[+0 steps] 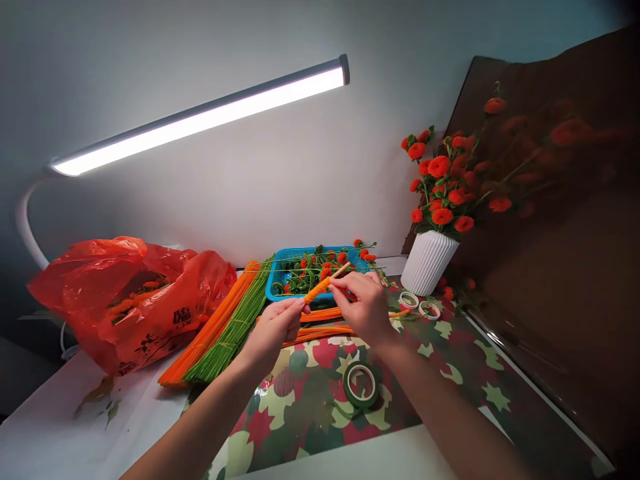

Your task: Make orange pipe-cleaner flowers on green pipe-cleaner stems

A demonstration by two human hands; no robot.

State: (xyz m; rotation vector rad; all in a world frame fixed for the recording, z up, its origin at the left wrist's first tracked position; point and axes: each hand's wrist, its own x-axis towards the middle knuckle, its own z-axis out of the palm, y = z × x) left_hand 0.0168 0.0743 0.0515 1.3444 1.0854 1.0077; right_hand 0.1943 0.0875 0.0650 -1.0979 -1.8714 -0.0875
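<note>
Between my two hands is a thin wooden stick [342,270] with an orange pipe cleaner [318,289] coiled around it. My left hand [280,324] is closed on the lower left end of the coil. At the upper right end, the fingers of my right hand [364,303] pinch the coil beside the bare part of the stick. Loose orange pipe cleaners [320,331] lie on the table just behind and below the hands. A roll of dark green tape [361,385] lies flat in front of them.
A blue basket [271,283] holds red flowers with green stems. Left of it lie orange [210,327] and green pipe cleaner bundles [233,333] and a red plastic bag [150,300]. At right stand a white vase [429,263] of red flowers and two white tape rolls [409,300]. A lamp [200,120] hangs above.
</note>
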